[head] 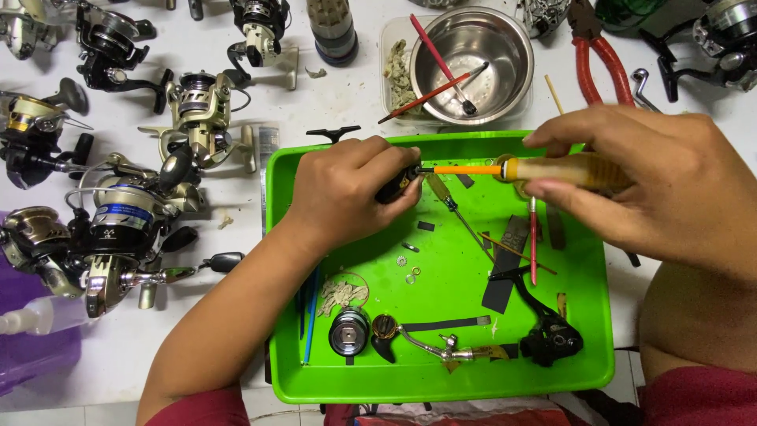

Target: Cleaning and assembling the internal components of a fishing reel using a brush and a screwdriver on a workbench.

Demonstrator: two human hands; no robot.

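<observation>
My left grip [347, 185] hides most of the small black part [392, 189]; I can't identify it. The purple bin [31, 347] runs off the left edge.

Tray [284, 260]: glossy green plastic, smooth. Screwdriver [552, 170]: translucent amber plastic handle, orange-coated shaft. Bowl [471, 63]: polished stainless metal, reflective. Pliers [603, 67]: red rubber-like handle sleeves, matt. Spool [348, 331]: machined metal, shiny rim. Reel body [552, 339]: matt black plastic. Washers [410, 270]: bright metal. Counter [347, 99]: white, smooth, stained.
</observation>
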